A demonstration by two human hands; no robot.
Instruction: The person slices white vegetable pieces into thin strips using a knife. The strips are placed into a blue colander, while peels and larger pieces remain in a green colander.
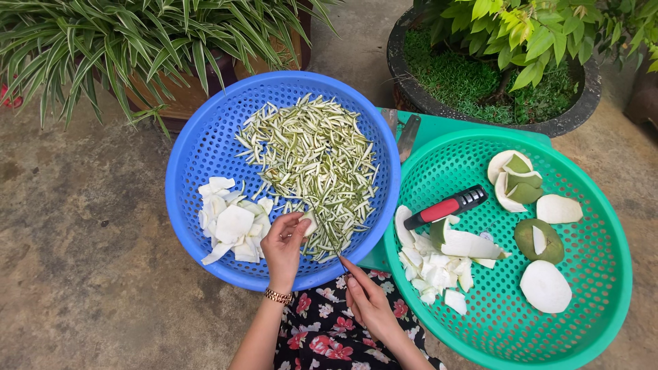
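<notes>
Baskets, 2 of them, sit side by side on the concrete floor: blue basket on the person's left, green basket on the right. Left hand is over the blue basket, fingers curled round a small pale slice pinched at the fingertips. Right hand is closed on a thin knife, blade tip pointing up toward the slice; handle hidden in the palm.

Progress, as a judgement: well along. Blue basket already holds 1 big heap of thin green-white shreds and 1 pile of white slices waiting beside it. Left to do: that pile, plus the green basket's stock, 1 heap of white chunks, about 3 larger peeled white pieces, and some green-skinned pieces, roughly 4.

1 red-and-black peeler lies loose in the green basket. 2 potted plants stand behind.
</notes>
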